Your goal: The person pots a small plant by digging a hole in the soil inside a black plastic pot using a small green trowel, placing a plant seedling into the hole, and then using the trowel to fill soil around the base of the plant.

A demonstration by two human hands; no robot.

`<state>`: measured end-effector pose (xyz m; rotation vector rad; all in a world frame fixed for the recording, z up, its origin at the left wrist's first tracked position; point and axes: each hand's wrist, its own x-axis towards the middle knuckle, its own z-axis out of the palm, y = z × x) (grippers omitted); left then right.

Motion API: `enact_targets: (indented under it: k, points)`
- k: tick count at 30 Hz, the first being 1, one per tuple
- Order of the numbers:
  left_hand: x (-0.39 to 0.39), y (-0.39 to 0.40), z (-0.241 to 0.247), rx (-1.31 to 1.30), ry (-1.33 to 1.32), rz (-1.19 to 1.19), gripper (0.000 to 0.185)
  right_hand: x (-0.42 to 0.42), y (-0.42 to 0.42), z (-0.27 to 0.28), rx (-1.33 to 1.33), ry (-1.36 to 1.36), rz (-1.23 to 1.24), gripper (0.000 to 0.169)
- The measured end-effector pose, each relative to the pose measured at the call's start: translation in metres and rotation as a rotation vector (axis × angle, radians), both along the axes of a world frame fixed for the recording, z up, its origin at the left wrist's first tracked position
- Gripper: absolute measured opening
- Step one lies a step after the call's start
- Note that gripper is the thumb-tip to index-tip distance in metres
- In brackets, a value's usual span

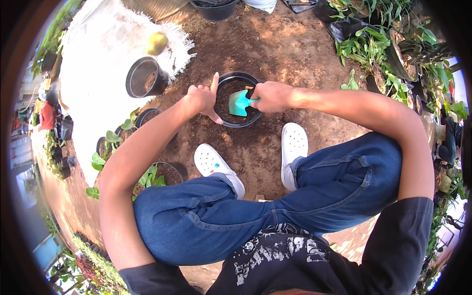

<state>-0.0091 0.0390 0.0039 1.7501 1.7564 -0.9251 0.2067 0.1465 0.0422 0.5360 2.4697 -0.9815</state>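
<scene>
A round black plastic pot (246,124) stands on the soil ground in front of me, with dark soil (225,92) inside. My left hand (202,99) braces its left side, thumb and forefinger spread along the rim. My right hand (272,96) grips the handle of a turquoise hand trowel (239,104) at the pot's right rim. The trowel's blade lies over the soil within the pot, and some dirt clings to it. A small yellowish leaf or scrap (249,87) rests near the far inner edge.
A tilted black pot (138,79) and a yellow-green round fruit (156,43) sit on a white woven sheet (99,48). Potted leafy seedlings (149,177) stand by my left knee. Another black pot (215,11) is ahead; leafy plants (363,48) line the right.
</scene>
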Motion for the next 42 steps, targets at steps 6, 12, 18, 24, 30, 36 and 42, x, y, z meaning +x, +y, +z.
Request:
enact_targets:
  k: [6,12,18,24,30,36,42]
  points:
    - [-0.002,-0.003,0.003,-0.011,-0.036,0.032,0.166,-0.039,-0.016,0.056,0.026,-0.156,-0.035,0.028]
    - [0.002,0.001,0.007,0.003,-0.044,0.019,0.165,-0.049,-0.001,0.099,0.039,-0.304,-0.105,0.028]
    - [-0.001,-0.002,0.004,-0.014,-0.045,0.047,0.164,-0.045,0.012,0.098,0.082,-0.447,-0.038,0.031]
    - [0.003,0.0,0.003,-0.011,-0.018,0.031,0.166,-0.016,-0.007,0.037,0.093,-0.329,0.01,0.034]
    - [-0.001,-0.003,-0.001,-0.006,0.015,0.006,0.168,-0.035,0.003,0.053,-0.109,-0.285,-0.202,0.041]
    - [0.0,-0.002,0.0,0.005,0.005,0.014,0.167,-0.039,0.004,0.055,-0.126,-0.313,-0.257,0.037]
    - [-0.001,-0.002,0.004,-0.006,-0.05,0.045,0.164,-0.038,0.005,0.054,-0.143,-0.307,-0.244,0.031]
